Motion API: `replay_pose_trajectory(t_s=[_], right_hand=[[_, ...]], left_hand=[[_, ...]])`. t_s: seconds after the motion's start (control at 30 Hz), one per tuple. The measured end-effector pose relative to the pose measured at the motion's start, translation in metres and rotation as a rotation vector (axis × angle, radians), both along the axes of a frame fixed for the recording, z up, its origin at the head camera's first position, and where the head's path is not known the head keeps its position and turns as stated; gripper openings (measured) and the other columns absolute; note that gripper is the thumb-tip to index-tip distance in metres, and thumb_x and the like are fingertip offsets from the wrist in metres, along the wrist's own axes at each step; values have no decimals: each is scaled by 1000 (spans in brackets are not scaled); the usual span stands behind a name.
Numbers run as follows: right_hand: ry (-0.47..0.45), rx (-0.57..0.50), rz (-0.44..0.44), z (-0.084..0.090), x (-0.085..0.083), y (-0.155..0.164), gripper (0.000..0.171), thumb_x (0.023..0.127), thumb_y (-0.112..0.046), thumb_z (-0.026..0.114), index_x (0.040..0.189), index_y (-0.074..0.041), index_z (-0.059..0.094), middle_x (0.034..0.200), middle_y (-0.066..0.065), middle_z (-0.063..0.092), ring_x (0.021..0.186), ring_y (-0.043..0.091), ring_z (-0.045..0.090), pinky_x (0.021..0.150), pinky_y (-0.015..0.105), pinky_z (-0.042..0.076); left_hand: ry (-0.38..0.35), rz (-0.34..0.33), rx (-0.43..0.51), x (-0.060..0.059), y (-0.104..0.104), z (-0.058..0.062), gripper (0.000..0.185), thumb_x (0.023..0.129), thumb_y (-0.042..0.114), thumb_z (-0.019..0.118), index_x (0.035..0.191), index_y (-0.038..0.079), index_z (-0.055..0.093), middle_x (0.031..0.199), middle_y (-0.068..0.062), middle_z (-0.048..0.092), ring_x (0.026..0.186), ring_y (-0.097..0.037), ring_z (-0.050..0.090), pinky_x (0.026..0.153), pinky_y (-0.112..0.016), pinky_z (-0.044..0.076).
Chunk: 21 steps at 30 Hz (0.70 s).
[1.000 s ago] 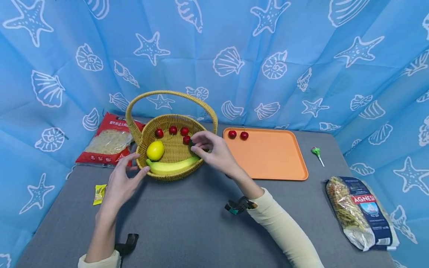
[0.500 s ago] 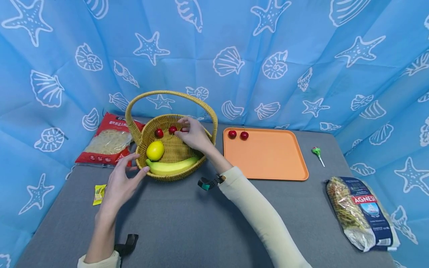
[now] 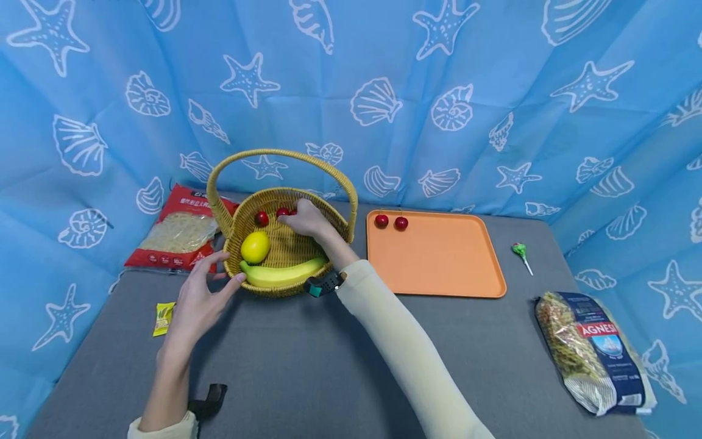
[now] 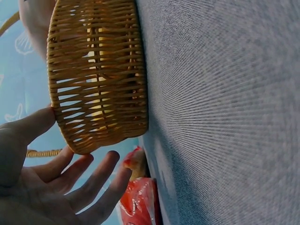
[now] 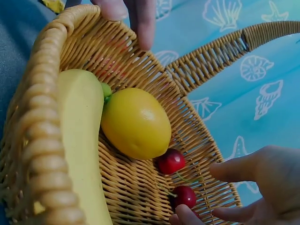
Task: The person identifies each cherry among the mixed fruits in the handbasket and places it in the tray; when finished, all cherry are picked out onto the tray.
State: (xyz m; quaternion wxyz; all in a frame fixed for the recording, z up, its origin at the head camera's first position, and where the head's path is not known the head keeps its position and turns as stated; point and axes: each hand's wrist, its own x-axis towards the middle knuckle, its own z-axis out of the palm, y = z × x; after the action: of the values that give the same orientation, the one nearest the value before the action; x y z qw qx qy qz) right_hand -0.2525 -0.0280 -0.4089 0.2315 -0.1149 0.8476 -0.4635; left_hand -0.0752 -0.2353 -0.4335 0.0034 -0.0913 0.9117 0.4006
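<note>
A wicker basket [image 3: 285, 250] with a tall arched handle stands on the cloth, holding a lemon [image 5: 136, 123], a banana [image 3: 282, 272] and several cherries [image 5: 183, 197]. My left hand [image 3: 202, 299] is at its left end, thumb and index finger touching the rim, the other fingers stretched out and apart, as the left wrist view shows. Reaching inside over the basket's right side, my right hand [image 3: 306, 219] has its fingertips down among the cherries at the back. A bit of red shows between those fingertips; I cannot tell whether a cherry is pinched there.
An orange tray [image 3: 439, 256] with two cherries [image 3: 391, 222] lies right of the basket. Farther right are a lollipop [image 3: 521, 253] and a pasta bag [image 3: 595, 353]. A red food packet [image 3: 178, 235] and yellow wrapped sweet [image 3: 163, 319] lie left. A blue curtain [image 3: 351, 91] encloses the table.
My right hand has moved left from the basket's right side, where a dark object was at its fingers, and lowered to the cherries at the back. My left hand has stayed put.
</note>
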Motion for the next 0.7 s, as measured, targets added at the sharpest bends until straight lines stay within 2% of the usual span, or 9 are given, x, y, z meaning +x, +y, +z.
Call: replay_pose_trajectory(t_s=[0.1,0.13,0.2,0.3,0.33,0.43,0.53,0.63,0.7], right_hand=[[-26,-63,14,-6,-2,-1,58,112,-19,58,158,10,38,78,5,39,61,14,28,68,33,35],[-31,-82,16,-8,-2,-2,59,111,-17,58,160,9,36,83,7,49,64,15,39,71,33,40],[-46,-118,19,-10,-2,-4,61,111,-14,57,163,7,34,112,17,63,83,22,58,84,37,51],[-71,-147,18,-14,-1,-8,67,111,-11,57,169,3,26,164,23,45,128,35,62,111,45,52],[-79,-153,16,-15,-1,-10,67,110,-10,57,169,2,26,163,26,47,130,36,61,113,46,52],[-81,-153,-4,-20,2,-16,65,109,-7,58,169,-1,32,122,19,69,93,29,65,95,38,55],[-50,-130,-25,-25,4,-21,57,108,-5,60,163,-3,45,100,14,65,72,19,48,74,31,44],[-16,-110,-42,-29,6,-24,48,106,-4,63,153,-3,57,128,18,68,88,19,60,76,28,45],[0,-105,-46,-30,7,-25,43,105,-3,65,148,-3,62,150,20,61,113,25,64,87,30,50]], left_hand=[[-3,0,4,0,0,0,71,106,43,71,162,11,43,171,-26,39,139,-49,59,106,-67,57],[-2,0,5,0,0,0,71,106,43,71,162,11,43,171,-26,39,139,-49,59,107,-67,56],[1,-1,4,0,0,0,71,106,43,71,162,11,43,171,-26,39,139,-49,59,107,-67,56],[10,-2,2,0,0,0,70,106,42,71,162,10,44,170,-26,40,138,-49,60,107,-67,57],[13,-3,1,0,1,0,70,106,42,71,162,10,44,170,-26,40,138,-49,60,106,-67,57],[17,0,1,0,1,1,70,106,42,71,162,10,44,170,-26,40,137,-49,60,106,-66,57],[13,1,3,0,1,1,69,106,42,71,162,11,44,171,-26,39,138,-49,59,106,-66,57],[4,4,5,0,1,2,70,106,42,71,162,11,44,171,-26,38,139,-49,59,107,-67,56],[-2,6,5,0,1,1,70,106,43,70,163,11,43,171,-26,38,139,-49,59,108,-67,55]])
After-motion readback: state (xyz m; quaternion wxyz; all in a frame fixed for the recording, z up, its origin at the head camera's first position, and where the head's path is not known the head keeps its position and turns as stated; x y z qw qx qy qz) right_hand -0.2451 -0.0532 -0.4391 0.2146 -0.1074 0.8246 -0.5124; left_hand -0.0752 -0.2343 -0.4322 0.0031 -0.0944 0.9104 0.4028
